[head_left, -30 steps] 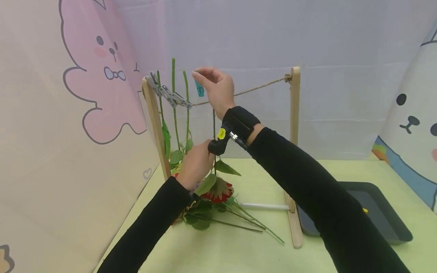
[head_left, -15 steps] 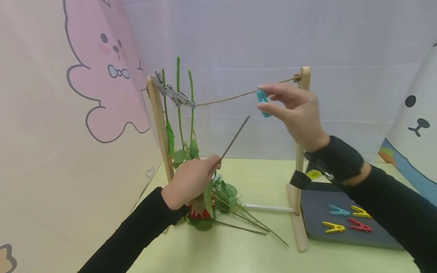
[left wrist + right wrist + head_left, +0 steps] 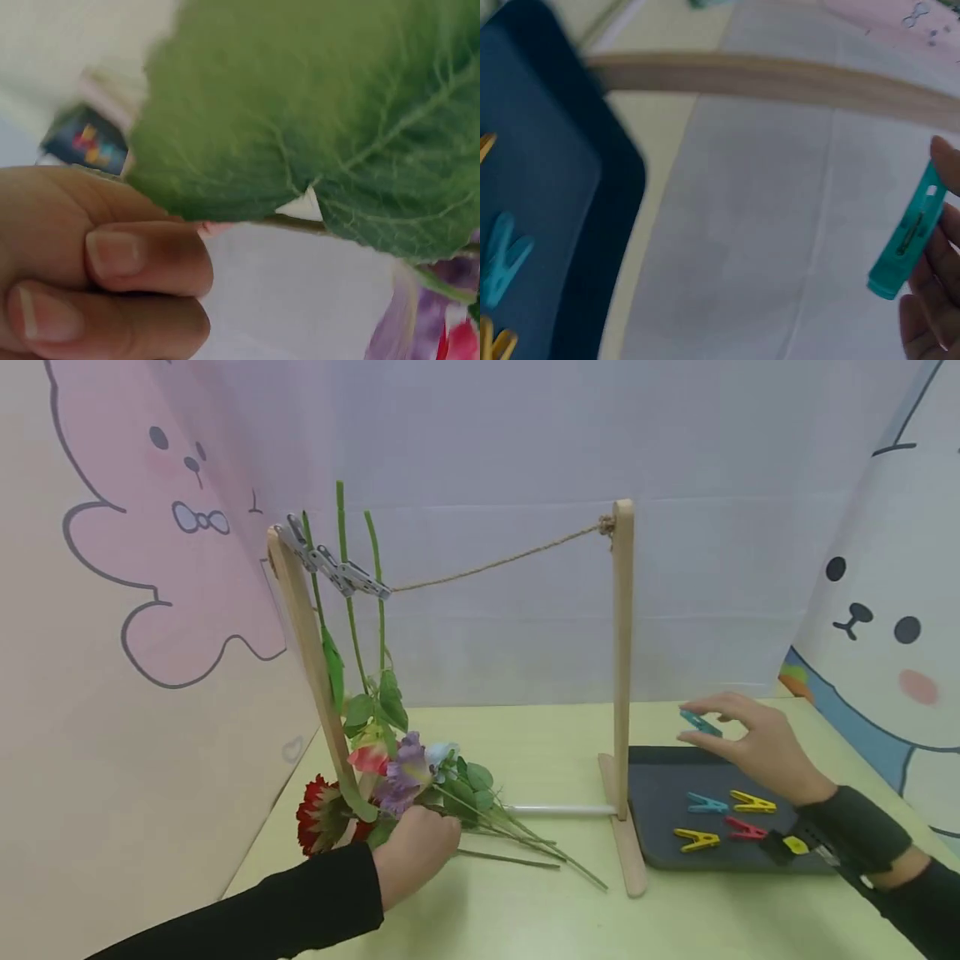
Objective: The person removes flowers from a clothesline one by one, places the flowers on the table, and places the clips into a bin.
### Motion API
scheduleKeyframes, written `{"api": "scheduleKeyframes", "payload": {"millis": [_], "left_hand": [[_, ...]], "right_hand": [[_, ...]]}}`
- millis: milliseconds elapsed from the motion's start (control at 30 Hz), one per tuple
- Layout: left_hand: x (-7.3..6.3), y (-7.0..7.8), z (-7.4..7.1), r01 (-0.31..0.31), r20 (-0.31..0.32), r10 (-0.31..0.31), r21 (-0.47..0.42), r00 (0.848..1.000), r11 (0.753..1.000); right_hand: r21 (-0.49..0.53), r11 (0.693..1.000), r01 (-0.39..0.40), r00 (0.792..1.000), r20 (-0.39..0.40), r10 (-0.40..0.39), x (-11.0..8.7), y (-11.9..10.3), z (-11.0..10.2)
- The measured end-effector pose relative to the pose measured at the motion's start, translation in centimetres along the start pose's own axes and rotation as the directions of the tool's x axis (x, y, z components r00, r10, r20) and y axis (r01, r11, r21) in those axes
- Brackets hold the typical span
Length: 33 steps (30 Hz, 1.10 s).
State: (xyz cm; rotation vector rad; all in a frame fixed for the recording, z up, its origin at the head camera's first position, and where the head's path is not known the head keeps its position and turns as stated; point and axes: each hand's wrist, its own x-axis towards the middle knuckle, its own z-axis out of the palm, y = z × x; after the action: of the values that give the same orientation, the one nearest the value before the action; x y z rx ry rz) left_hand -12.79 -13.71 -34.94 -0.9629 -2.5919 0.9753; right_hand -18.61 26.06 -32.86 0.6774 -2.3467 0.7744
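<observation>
My right hand (image 3: 757, 747) pinches a teal clothespin (image 3: 909, 240) between thumb and fingers, above the far part of a dark tray (image 3: 645, 852). Low at the left, my left hand (image 3: 418, 850) grips a flower stem (image 3: 296, 223); a large green leaf (image 3: 315, 112) on it fills much of the left wrist view. A red flower (image 3: 318, 817) lies left of that hand, by the foot of the wooden post. Three green stems (image 3: 352, 635) hang upside down from a rope (image 3: 495, 563), held by grey metal clips (image 3: 330, 567).
Several yellow, red and blue clothespins (image 3: 707, 803) lie in the tray. Loose stems (image 3: 525, 843) spread over the table under the rope. Wooden posts stand at the left (image 3: 307, 635) and right (image 3: 622, 660), with a white bar (image 3: 562, 810) low between them.
My right hand has moved from the rope right and down to above the tray, keeping the teal clothespin. My left hand has lowered with the stem, whose upper end has come away from the rope.
</observation>
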Motion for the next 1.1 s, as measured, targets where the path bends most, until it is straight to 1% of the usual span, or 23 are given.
{"api": "scheduleKeyframes", "payload": {"millis": [33, 67, 100, 133, 167, 233, 300, 333, 400, 433, 500, 567, 633, 700, 800, 867, 933, 1000, 1100], "left_hand": [[0.0, 0.6, 0.8, -0.008, -0.008, 0.008, 0.024, 1.000, 1.000], [0.1, 1.2, 1.7, -0.018, -0.018, 0.019, 0.059, 1.000, 0.998], [0.3, 1.7, 2.4, -0.018, -0.042, 0.021, 0.072, 0.999, 0.997], [0.4, 2.2, 3.1, -0.018, -0.048, 0.021, 0.074, 0.999, 0.997], [0.5, 2.6, 3.8, -0.016, -0.055, 0.020, 0.068, 0.998, 0.998], [0.8, 3.2, 4.9, -0.015, -0.059, 0.018, 0.055, 0.998, 0.998], [1.1, 3.6, 5.8, -0.015, -0.064, 0.018, 0.040, 0.998, 0.999], [1.2, 3.6, 6.2, -0.018, -0.064, 0.020, 0.032, 0.998, 0.999], [1.5, 3.6, 7.0, -0.015, -0.098, 0.016, 0.006, 0.995, 1.000], [1.6, 3.6, 7.5, -0.015, -0.121, 0.014, -0.014, 0.993, 1.000], [1.8, 3.6, 8.0, -0.016, -0.146, 0.011, -0.036, 0.989, 0.999], [2.0, 3.5, 8.3, -0.019, -0.153, 0.011, -0.050, 0.988, 0.999], [2.1, 3.4, 8.4, -0.019, -0.137, 0.013, -0.045, 0.991, 0.999], [2.3, 3.3, 8.3, -0.021, -0.117, 0.017, -0.038, 0.993, 0.999], [2.6, 3.2, 8.6, -0.023, -0.122, 0.018, -0.045, 0.992, 0.999], [2.8, 3.1, 8.9, -0.030, -0.142, 0.021, -0.063, 0.990, 0.998], [2.9, 3.1, 9.2, -0.037, -0.170, 0.024, -0.077, 0.985, 0.996], [3.0, 3.2, 9.5, -0.047, -0.186, 0.031, -0.083, 0.982, 0.995], [3.0, 3.2, 9.7, -0.060, -0.213, 0.039, -0.092, 0.976, 0.994]], "right_hand": [[-0.043, 0.998, -0.043, 0.996, 0.072, 0.046, -0.7, 0.9, 0.1], [-0.094, 0.993, -0.069, 0.987, 0.141, 0.082, -1.4, 1.8, 0.1], [-0.138, 0.985, -0.100, 0.969, 0.210, 0.128, -2.1, 2.6, 0.0], [-0.170, 0.977, -0.129, 0.946, 0.275, 0.173, -2.6, 3.4, 0.0], [-0.203, 0.967, -0.154, 0.917, 0.335, 0.216, -3.2, 4.1, -0.1], [-0.271, 0.944, -0.186, 0.853, 0.433, 0.292, -4.0, 5.4, -0.4], [-0.327, 0.924, -0.199, 0.794, 0.499, 0.347, -4.8, 6.4, -0.7], [-0.349, 0.915, -0.202, 0.770, 0.521, 0.369, -5.1, 6.8, -0.8], [-0.377, 0.902, -0.211, 0.730, 0.553, 0.402, -5.6, 7.6, -1.0], [-0.390, 0.896, -0.212, 0.718, 0.560, 0.414, -5.9, 8.0, -1.0], [-0.406, 0.888, -0.215, 0.703, 0.567, 0.429, -6.4, 8.7, -1.0], [-0.415, 0.883, -0.221, 0.693, 0.570, 0.441, -6.8, 9.4, -1.0], [-0.422, 0.879, -0.222, 0.683, 0.577, 0.449, -7.2, 10.0, -0.9], [-0.428, 0.874, -0.231, 0.664, 0.588, 0.463, -7.6, 10.4, -0.9], [-0.437, 0.866, -0.243, 0.642, 0.597, 0.481, -8.0, 10.8, -0.8], [-0.434, 0.866, -0.246, 0.641, 0.598, 0.482, -8.3, 11.0, -0.7], [-0.431, 0.871, -0.237, 0.647, 0.598, 0.472, -8.7, 11.1, -0.6], [-0.427, 0.875, -0.226, 0.654, 0.600, 0.461, -9.0, 11.2, -0.5], [-0.433, 0.878, -0.206, 0.655, 0.605, 0.452, -9.3, 11.3, -0.4]]}}
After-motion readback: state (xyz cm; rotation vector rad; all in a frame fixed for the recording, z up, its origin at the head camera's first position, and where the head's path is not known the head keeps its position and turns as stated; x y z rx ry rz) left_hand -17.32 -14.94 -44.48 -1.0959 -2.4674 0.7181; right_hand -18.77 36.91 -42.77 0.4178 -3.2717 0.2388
